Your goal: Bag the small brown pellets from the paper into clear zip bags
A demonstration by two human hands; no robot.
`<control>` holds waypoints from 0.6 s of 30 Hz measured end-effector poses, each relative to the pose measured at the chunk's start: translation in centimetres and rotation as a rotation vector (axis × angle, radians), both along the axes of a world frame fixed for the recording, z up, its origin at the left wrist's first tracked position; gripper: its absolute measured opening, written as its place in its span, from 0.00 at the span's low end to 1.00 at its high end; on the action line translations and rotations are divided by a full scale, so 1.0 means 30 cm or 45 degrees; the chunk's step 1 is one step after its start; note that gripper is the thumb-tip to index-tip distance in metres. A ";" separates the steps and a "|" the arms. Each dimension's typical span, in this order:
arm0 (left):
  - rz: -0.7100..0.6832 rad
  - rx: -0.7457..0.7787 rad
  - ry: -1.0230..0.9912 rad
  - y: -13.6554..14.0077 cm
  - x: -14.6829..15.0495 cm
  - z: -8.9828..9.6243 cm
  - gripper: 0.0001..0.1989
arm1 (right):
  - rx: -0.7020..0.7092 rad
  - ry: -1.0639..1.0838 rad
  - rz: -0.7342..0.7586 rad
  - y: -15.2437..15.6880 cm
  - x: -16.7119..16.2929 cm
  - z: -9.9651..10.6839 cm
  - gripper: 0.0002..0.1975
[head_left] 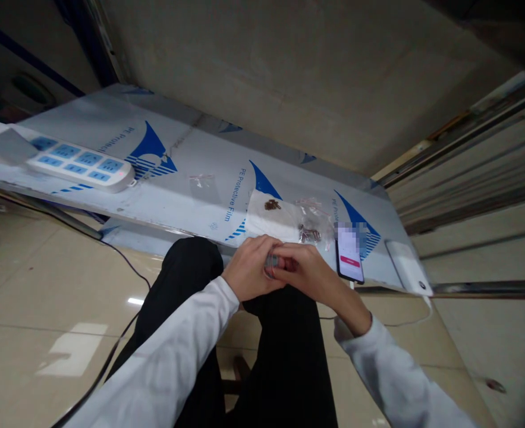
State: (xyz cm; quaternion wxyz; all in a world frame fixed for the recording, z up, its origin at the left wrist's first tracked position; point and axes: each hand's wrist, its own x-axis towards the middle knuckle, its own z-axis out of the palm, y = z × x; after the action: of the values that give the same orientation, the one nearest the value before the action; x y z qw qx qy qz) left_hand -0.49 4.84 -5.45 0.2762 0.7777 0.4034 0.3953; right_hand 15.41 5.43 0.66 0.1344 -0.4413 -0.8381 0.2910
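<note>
My left hand (252, 267) and my right hand (307, 270) meet above my knees, at the front edge of the table. Between their closed fingers is a small greyish, partly see-through thing (271, 261) with a reddish line, which looks like a small zip bag; most of it is hidden. Just beyond the hands, a white sheet (262, 223) carries a small pile of brown pieces (272, 205). To its right lie clear zip bags (311, 208), with dark reddish-brown pieces (310, 233) in or under the plastic.
Film printed with blue marks covers the table (177, 196). A single clear bag (202, 181) lies left of the sheet. On the right are a lit phone (350, 252) and a white power bank (408, 267) with a cable. A white power strip (84, 163) occupies the left end.
</note>
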 end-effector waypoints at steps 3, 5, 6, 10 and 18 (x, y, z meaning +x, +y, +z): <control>0.139 -0.093 -0.116 0.013 -0.005 -0.008 0.16 | 0.139 0.156 -0.130 0.060 0.015 -0.015 0.06; 0.247 -0.177 -0.230 0.026 -0.015 -0.008 0.15 | 0.250 0.219 -0.356 0.140 0.041 -0.053 0.07; 0.279 -0.222 -0.280 0.031 -0.019 -0.006 0.15 | 0.295 0.204 -0.466 0.187 0.054 -0.078 0.07; 0.320 -0.370 -0.423 0.039 -0.019 -0.002 0.17 | 0.343 -0.054 -0.544 0.367 0.067 -0.187 0.16; 0.259 -0.404 -0.437 0.042 -0.010 -0.016 0.27 | 0.375 -0.373 -0.381 0.474 0.013 -0.258 0.14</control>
State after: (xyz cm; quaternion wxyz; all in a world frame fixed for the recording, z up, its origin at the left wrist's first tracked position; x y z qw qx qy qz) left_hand -0.78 6.09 -5.92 0.4182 0.6014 0.4838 0.4789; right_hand 15.79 19.65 -7.09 0.1160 -0.5737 -0.8073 0.0754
